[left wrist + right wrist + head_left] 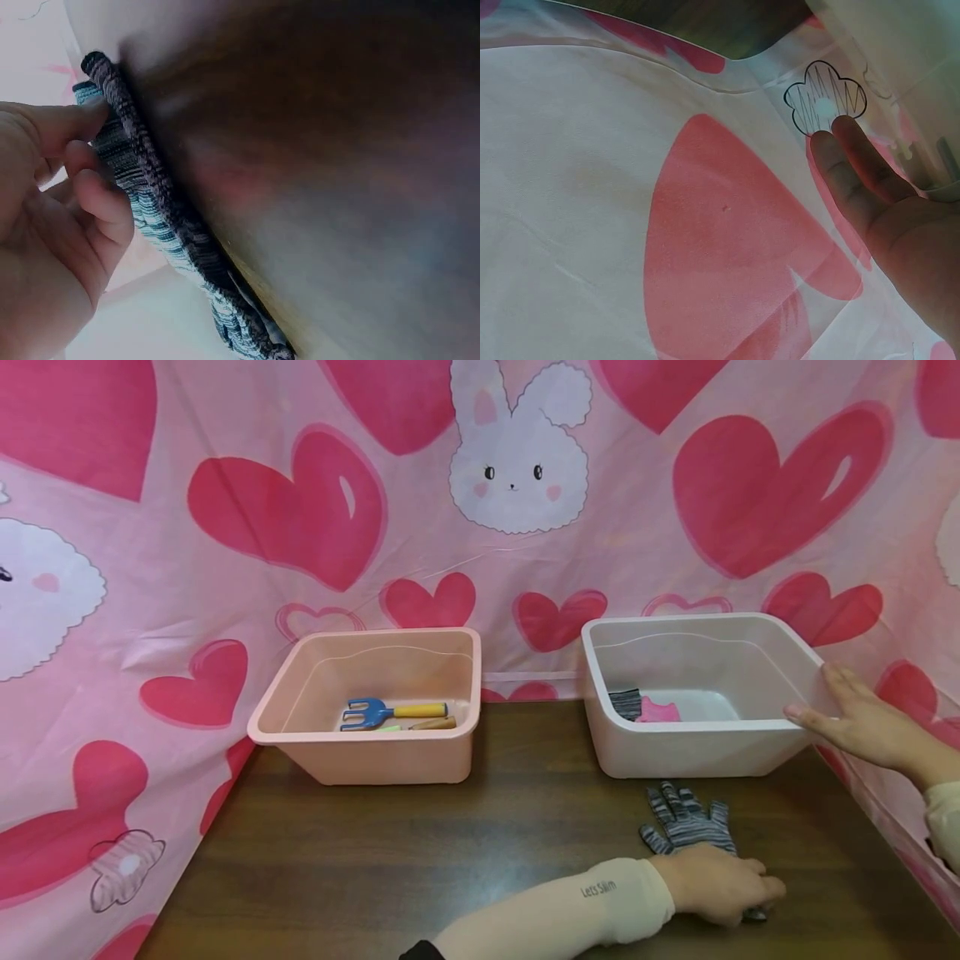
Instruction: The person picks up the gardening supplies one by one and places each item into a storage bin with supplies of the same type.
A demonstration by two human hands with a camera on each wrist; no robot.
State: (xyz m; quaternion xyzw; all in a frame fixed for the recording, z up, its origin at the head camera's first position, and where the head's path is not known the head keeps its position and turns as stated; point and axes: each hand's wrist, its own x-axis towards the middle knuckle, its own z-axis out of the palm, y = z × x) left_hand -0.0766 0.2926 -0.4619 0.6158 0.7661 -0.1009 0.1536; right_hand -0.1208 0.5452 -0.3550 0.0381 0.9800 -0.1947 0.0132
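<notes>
A grey-and-black striped knit glove (696,828) lies on the table in front of the white bin (697,752), its fingers pointing toward the bin. My left hand (720,885) reaches across over its cuff end. The left wrist view shows the thumb and curled fingers pinching the edge of the knit fabric (161,202). At the bin's right front corner is my right hand (870,722), with its thumb over the rim and its fingers along the outer side. Those fingers (847,176) look fairly straight in the right wrist view.
Inside the white bin lie a striped knit piece (626,703) and a pink item (658,710). A peach bin (375,760) at the left holds a blue hand fork (367,714) with a yellow handle, among other small things. Pink heart-printed cloth (420,552) hangs behind and at both sides.
</notes>
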